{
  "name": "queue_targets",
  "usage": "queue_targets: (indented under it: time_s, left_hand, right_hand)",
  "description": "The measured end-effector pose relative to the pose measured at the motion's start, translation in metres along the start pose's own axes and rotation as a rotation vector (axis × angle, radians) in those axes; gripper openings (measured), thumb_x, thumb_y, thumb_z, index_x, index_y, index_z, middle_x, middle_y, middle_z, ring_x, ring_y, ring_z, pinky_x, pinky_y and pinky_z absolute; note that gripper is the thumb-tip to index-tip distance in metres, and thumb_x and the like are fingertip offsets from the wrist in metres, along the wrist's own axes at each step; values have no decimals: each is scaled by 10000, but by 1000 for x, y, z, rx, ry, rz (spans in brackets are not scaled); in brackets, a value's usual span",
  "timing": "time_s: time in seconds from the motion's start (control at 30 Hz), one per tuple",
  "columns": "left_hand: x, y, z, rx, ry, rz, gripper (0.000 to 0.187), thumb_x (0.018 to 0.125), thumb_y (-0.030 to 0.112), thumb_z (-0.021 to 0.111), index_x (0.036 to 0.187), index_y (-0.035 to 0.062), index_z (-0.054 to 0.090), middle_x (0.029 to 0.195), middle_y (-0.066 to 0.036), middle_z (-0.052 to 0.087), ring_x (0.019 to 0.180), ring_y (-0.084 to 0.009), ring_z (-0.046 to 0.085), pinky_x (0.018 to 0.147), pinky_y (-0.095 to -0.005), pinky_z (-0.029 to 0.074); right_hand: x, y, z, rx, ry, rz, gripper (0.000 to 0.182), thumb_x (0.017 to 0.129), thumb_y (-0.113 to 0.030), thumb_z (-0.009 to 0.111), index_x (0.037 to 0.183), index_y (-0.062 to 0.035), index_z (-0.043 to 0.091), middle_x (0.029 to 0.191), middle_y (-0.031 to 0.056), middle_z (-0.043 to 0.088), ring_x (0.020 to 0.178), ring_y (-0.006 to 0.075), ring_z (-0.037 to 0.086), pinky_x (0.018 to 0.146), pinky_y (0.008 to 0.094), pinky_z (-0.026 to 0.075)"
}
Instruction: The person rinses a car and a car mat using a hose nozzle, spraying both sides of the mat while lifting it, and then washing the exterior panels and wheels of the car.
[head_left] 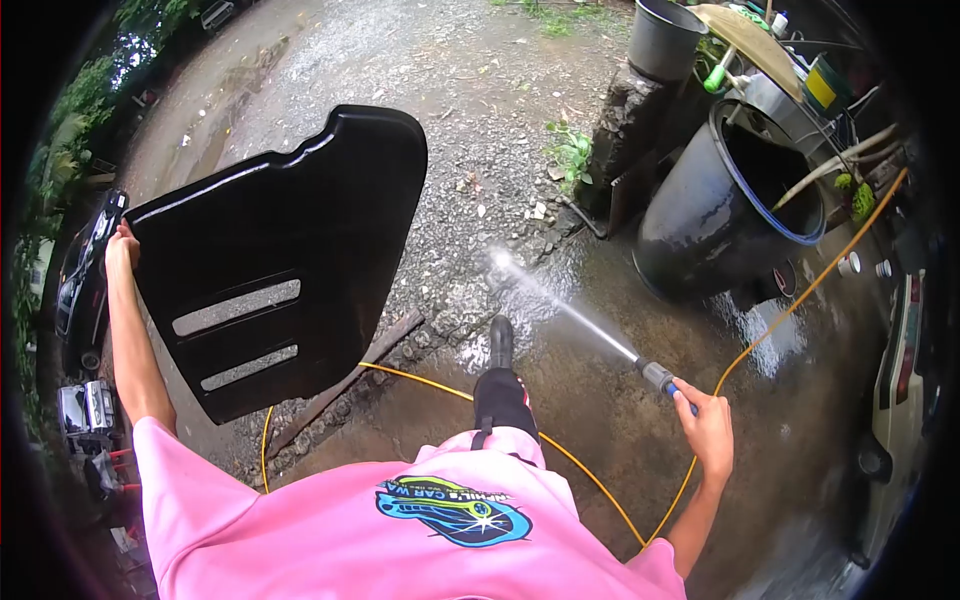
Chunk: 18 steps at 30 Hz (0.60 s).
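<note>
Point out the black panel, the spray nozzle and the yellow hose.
Black panel point(290, 240): head view, on its flat middle above the two slots.
Spray nozzle point(655, 374): head view, on the metal tip ahead of the right hand.
Yellow hose point(790, 310): head view, on the stretch crossing the wet ground.

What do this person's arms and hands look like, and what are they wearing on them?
Both arms are bare below short pink sleeves; the left hand and right hand wear no gloves, and no watch, ring or band shows. The pink shirt has a blue, yellow and white car-wash logo printed on the chest, seen upside down from the head camera. The fingers are partly hidden.
</note>
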<state>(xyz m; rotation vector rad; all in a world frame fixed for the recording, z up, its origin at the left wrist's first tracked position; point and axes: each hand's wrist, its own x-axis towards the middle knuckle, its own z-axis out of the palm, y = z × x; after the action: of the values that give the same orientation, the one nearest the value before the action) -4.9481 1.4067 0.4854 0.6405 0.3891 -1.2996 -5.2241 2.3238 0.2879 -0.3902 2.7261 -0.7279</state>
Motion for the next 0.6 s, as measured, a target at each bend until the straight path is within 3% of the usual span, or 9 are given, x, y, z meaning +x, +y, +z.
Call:
queue_targets:
  time_s: [0.03, 0.1, 0.13, 0.2, 0.27, 0.33, 0.4, 0.47, 0.6]
  left_hand:
    - [14, -22, 18, 23, 39, 9, 53, 690, -43, 610, 738, -67, 614, 701, -201, 616, 557, -317, 614, 427, -367, 548]
    - [38, -69, 50, 55, 70, 18, 73, 669, -72, 619, 741, -61, 620, 711, -195, 622, 562, -304, 616, 443, -361, 554]
    - [56, -89, 71, 70, 26, 36, 98, 715, -55, 585, 806, -86, 607, 740, -236, 607, 561, -325, 611, 436, -364, 554]
    - [141, -124, 141, 247, -38, -60, 155, 778, -22, 539, 898, -100, 597, 799, -293, 586, 558, -361, 599, 423, -383, 555]
    - [137, -187, 173, 298, -87, -43, 108, 755, -43, 562, 834, -109, 595, 768, -270, 598, 557, -326, 606, 430, -350, 552]
    - [120, -245, 190, 345, -147, 16, 44, 708, -86, 608, 705, -126, 591, 707, -224, 622, 556, -256, 622, 444, -285, 547]
    - [76, -296, 197, 99, -26, -56, 111, 734, -56, 601, 801, -138, 569, 713, -246, 611, 552, -278, 618, 434, -298, 527]
    - [164, -308, 275, -301, -73, -369, 202, 840, -7, 438, 933, -125, 573, 887, -326, 570, 666, -469, 581, 489, -393, 542]
    - [143, -408, 304, -360, -107, -231, 247, 860, 29, 400, 1003, -98, 556, 962, -322, 550, 759, -466, 562, 565, -452, 523]
  right_hand:
    - [21, -4, 3, 0, -2, -3, 224, 811, -169, 570, 995, -71, 650, 659, 250, 524, 517, 352, 531, 505, 383, 407]
    - [64, -10, 9, 70, 58, -47, 230, 807, -135, 583, 1005, -34, 640, 578, 209, 488, 420, 158, 404, 452, 321, 351]
    - [84, -15, 12, 80, 57, -36, 230, 807, -135, 583, 1005, -34, 640, 578, 209, 488, 420, 158, 404, 452, 321, 351]
    - [130, -27, 6, 26, 99, -15, 231, 808, -133, 581, 1005, -26, 637, 564, 200, 482, 420, 162, 389, 450, 320, 348]
    - [176, -50, 3, -15, 53, 77, 227, 811, -134, 575, 998, -21, 638, 595, 221, 510, 425, 185, 452, 469, 339, 369]
    - [228, -69, 2, 54, 97, 19, 223, 822, -162, 555, 992, -49, 646, 702, 245, 553, 591, 367, 562, 554, 398, 431]
    - [275, -104, -6, -1, 51, 51, 224, 822, -167, 554, 996, -59, 647, 698, 244, 554, 613, 373, 565, 566, 409, 434]
    - [319, -136, -15, -49, 42, 81, 226, 822, -171, 553, 999, -68, 648, 694, 242, 555, 636, 378, 569, 577, 420, 437]
    - [389, -185, -31, -169, 37, 140, 224, 804, -144, 566, 980, -33, 647, 728, 230, 583, 650, 369, 585, 595, 397, 450]
